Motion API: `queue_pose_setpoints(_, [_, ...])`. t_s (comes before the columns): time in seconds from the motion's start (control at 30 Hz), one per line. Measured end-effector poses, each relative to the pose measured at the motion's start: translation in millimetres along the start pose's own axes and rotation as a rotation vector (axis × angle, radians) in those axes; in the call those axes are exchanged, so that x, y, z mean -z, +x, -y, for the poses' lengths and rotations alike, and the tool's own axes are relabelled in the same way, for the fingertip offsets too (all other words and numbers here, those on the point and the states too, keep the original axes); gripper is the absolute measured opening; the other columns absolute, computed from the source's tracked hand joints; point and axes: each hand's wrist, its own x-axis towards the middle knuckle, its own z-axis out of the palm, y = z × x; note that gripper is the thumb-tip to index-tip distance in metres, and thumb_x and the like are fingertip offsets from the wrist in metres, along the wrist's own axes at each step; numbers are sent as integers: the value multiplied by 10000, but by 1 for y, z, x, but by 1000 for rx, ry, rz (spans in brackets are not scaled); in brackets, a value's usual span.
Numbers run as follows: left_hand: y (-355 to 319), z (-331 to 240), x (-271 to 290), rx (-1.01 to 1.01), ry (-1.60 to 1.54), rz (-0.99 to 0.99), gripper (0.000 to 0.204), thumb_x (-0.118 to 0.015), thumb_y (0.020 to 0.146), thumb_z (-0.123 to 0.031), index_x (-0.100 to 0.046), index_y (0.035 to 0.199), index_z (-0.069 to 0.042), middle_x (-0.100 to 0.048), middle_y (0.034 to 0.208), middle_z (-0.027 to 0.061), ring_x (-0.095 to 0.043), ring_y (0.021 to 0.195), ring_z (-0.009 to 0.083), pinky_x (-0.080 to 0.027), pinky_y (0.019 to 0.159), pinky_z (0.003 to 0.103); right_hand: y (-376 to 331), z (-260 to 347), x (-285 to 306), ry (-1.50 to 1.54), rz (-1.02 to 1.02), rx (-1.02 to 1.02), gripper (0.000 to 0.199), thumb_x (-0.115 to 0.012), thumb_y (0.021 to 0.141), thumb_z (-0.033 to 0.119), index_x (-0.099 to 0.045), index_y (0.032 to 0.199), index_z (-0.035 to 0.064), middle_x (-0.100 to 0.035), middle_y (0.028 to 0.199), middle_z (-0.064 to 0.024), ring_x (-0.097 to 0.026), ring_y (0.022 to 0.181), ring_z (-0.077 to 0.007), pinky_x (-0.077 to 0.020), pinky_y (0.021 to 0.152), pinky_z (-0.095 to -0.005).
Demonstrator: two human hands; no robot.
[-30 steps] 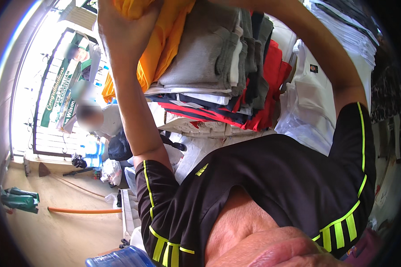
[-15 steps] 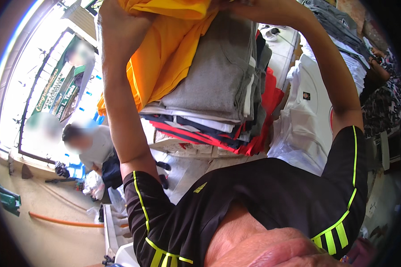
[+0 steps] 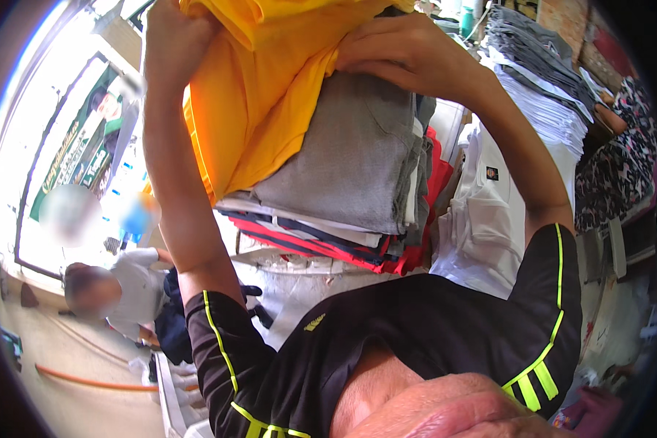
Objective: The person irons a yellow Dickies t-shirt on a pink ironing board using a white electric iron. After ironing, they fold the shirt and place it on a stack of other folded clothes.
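Observation:
A bright yellow garment (image 3: 259, 109) hangs loosely over a stack of folded clothes at the top of the view. My left hand (image 3: 177, 47) is closed on its left side, the fingertips partly hidden in the cloth. Across from it, my right hand (image 3: 405, 58) has its fingers pressed together on the garment's right edge. Directly beneath lies a folded grey garment (image 3: 350, 150), the top of the stack. Below that are white, black and red folded pieces (image 3: 328, 252). The yellow cloth's upper end runs out of view.
White folded shirts (image 3: 482, 190) in clear plastic lie right of the stack. Farther right stand a tall pile of grey and white clothes (image 3: 536, 62) and camouflage-patterned cloth (image 3: 613, 175). At left, a person in a white top (image 3: 135, 292) bends near an orange hose (image 3: 95, 379).
My right hand has come down and into fuller view, now on the yellow garment's right edge. More of the yellow cloth shows, lifted and bunched. The person at left appears lower in view.

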Motion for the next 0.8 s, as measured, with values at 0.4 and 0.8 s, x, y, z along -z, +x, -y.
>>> queue_pose_setpoints(0.4, [-12, -34, 23, 180, 41, 38, 393, -654, 858, -10, -601, 1248, -21, -684, 1115, 109, -630, 1048, 204, -497, 925, 335, 1, -51, -4, 777, -394, -241, 134, -621, 980, 84, -621, 1101, 26, -620, 980, -8, -621, 913, -138, -514, 748, -296])
queue_pose_setpoints(0.8, [-59, -91, 23, 200, 319, 159, 664, -835, 714, -161, -564, 1312, -70, -644, 1231, 183, -637, 1124, 319, -498, 964, 408, -66, -64, 57, 642, 85, -11, 191, -609, 964, 184, -620, 986, -5, -622, 863, -138, -630, 871, -256, -515, 764, -358])
